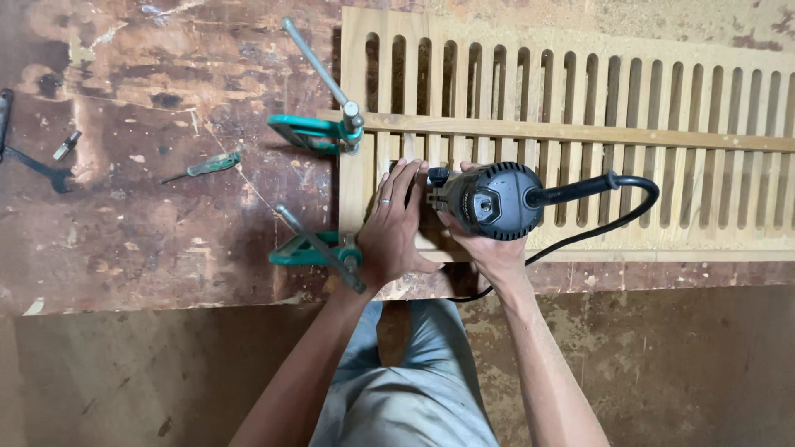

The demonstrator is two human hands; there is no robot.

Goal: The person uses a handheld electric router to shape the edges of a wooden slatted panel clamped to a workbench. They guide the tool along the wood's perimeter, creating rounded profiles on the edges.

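Observation:
A black hand-held router [489,199] stands on a slotted pale wooden panel [662,124] near its left end. My right hand [484,247] grips the router's body from the near side. My left hand [391,225] lies flat on the panel just left of the tool, fingers spread, a ring on one finger. The router's black cord [617,211] loops to the right and back under my right wrist. A straight wooden batten [580,132] lies across the slats above the tool.
Two green clamps, the far one [319,131] and the near one [319,248], hold the panel's left end to the worn brown bench [149,215]. A green-handled screwdriver [207,167], a dark wrench [37,165] and a small bit [66,146] lie at left. Sawdust covers the bench at upper right.

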